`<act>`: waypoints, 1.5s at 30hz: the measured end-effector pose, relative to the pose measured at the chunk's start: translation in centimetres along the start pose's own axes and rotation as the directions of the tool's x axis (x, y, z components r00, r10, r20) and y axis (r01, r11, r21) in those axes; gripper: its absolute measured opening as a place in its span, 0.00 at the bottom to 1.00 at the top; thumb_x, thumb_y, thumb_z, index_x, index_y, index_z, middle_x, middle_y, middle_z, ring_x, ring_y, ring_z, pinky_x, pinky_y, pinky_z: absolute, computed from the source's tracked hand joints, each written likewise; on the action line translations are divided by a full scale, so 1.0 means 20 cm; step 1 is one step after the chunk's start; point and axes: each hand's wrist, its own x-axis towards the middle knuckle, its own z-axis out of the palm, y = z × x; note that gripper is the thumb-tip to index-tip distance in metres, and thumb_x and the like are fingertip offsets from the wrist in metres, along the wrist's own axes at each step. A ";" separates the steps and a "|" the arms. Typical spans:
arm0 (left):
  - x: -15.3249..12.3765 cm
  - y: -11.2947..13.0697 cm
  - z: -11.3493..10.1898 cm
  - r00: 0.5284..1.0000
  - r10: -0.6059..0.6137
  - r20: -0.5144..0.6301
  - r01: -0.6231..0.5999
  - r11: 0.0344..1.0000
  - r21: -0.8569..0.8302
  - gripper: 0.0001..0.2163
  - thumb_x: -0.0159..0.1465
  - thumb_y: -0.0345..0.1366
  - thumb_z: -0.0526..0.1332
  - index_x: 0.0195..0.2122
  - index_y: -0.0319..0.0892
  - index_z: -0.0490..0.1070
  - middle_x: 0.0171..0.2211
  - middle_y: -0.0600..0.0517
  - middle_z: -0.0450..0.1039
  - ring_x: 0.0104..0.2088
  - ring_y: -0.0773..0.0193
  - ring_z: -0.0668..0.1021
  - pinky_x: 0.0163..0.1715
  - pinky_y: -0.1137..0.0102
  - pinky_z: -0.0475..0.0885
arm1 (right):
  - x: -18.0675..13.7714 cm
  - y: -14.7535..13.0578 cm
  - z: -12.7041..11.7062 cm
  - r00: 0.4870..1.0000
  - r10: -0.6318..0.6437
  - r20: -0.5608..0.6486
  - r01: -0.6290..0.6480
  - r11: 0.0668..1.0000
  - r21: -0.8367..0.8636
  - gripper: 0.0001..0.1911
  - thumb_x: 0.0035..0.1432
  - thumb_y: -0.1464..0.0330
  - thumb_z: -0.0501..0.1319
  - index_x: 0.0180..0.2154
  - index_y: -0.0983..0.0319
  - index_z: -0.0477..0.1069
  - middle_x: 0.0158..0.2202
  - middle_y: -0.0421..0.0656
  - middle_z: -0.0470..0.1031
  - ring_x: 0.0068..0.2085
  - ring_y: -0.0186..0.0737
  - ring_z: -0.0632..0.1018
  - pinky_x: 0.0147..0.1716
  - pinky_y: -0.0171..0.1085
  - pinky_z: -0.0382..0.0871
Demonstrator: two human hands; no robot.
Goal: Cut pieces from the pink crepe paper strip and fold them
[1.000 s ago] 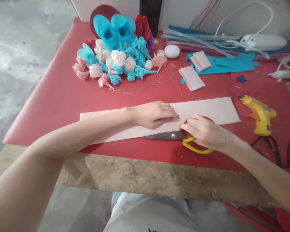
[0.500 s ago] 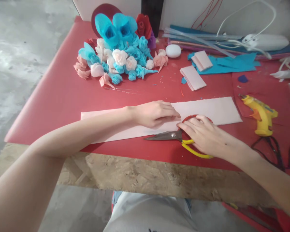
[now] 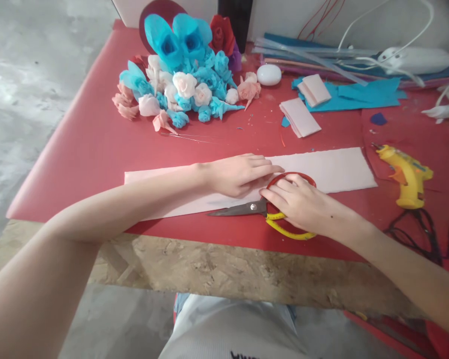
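Observation:
A long pale pink strip of crepe-like paper [image 3: 333, 169] lies flat across the red-covered table. My left hand [image 3: 241, 174] rests palm down on its middle, fingers stretched out to the right. Beside it, my right hand [image 3: 303, 203] has its fingers wrapped round the handles of a pair of scissors [image 3: 237, 209]. One handle loop is red, the other yellow. The dark blades look closed, point left and lie along the strip's near edge. My right fingers partly cover the handles, and my left forearm hides part of the strip.
Blue, white and pink paper flowers [image 3: 185, 85] are heaped at the back. Folded pink paper pieces [image 3: 300, 117] and blue paper [image 3: 370, 94] sit at the back right. A yellow glue gun [image 3: 410, 177] lies on the right. The table's raw board edge [image 3: 209, 271] runs along the front.
My right hand has slid the scissors left along the strip's near edge, closer to my left hand. The left hand stays on the paper, almost unmoved.

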 end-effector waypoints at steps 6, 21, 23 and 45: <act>0.00 0.00 -0.01 0.999 -0.032 0.012 0.031 0.999 0.034 0.18 0.65 0.31 0.50 0.55 0.31 0.59 0.47 0.37 0.70 0.46 0.56 0.74 0.46 0.65 0.68 | -0.01 0.01 0.00 0.997 -0.018 -0.079 0.022 0.999 0.038 0.14 0.57 0.81 0.47 0.40 0.69 0.68 0.27 0.44 0.69 0.32 0.41 0.66 0.38 0.39 0.57; 0.00 -0.01 0.00 1.000 -0.009 -0.009 0.009 0.999 -0.035 0.18 0.63 0.27 0.51 0.54 0.33 0.61 0.46 0.37 0.72 0.45 0.57 0.75 0.45 0.63 0.69 | -0.05 -0.03 0.02 0.998 0.057 0.024 -0.059 0.996 0.064 0.19 0.52 0.75 0.51 0.47 0.68 0.66 0.38 0.49 0.72 0.37 0.46 0.66 0.41 0.44 0.54; 0.00 -0.02 0.00 1.000 -0.012 -0.024 0.010 0.998 -0.055 0.18 0.63 0.27 0.51 0.54 0.34 0.60 0.46 0.38 0.72 0.44 0.57 0.75 0.45 0.64 0.69 | -0.03 -0.04 0.01 0.998 0.053 0.028 -0.054 0.998 0.034 0.19 0.51 0.76 0.51 0.47 0.68 0.65 0.38 0.50 0.72 0.36 0.46 0.65 0.41 0.45 0.55; 0.00 -0.01 -0.01 0.999 -0.029 -0.023 0.026 0.994 -0.107 0.17 0.66 0.32 0.49 0.56 0.32 0.58 0.44 0.37 0.70 0.43 0.57 0.75 0.42 0.66 0.69 | 0.13 -0.02 -0.05 0.965 -0.111 -0.239 0.105 0.994 -0.035 0.12 0.57 0.80 0.50 0.35 0.65 0.71 0.20 0.38 0.63 0.26 0.37 0.62 0.35 0.39 0.56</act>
